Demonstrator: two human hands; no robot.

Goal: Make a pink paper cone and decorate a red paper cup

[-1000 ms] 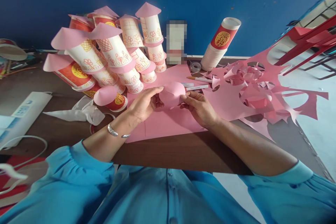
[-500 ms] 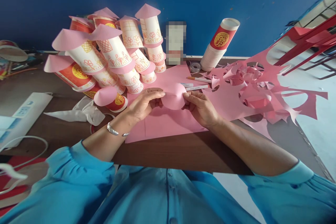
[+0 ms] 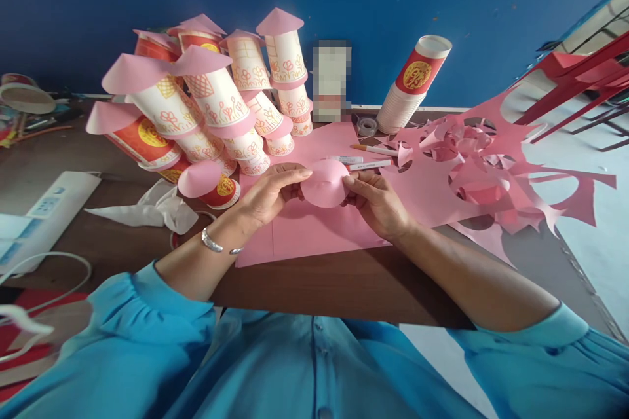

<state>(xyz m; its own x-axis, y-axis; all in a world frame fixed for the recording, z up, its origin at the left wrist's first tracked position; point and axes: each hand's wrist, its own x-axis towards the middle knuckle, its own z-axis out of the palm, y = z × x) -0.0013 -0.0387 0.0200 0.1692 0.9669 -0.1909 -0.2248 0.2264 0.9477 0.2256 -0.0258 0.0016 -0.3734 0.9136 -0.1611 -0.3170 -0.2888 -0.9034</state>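
Observation:
A round pink paper disc (image 3: 325,184) is held up over the table between my two hands. My left hand (image 3: 278,188) pinches its left edge between thumb and fingers, and my right hand (image 3: 374,200) grips the right edge the same way. A short crease or slit shows near the disc's middle; which of the two I cannot tell. Below lies a large pink paper sheet (image 3: 309,232). To the left stand several stacked paper cups (image 3: 221,101) with drawn flowers, topped by pink paper cones (image 3: 202,60).
Cut pink paper scraps (image 3: 484,190) spread over the right side. A tall stack of paper cups (image 3: 413,85) leans by the blue wall, with a tape roll (image 3: 367,126) beside it. Markers (image 3: 369,165) lie behind my hands. White crumpled tissue (image 3: 162,209) and a power strip (image 3: 54,216) are left.
The paper disc has tilted so that more of its round face shows towards me. Both hands keep their hold at nearly the same spot.

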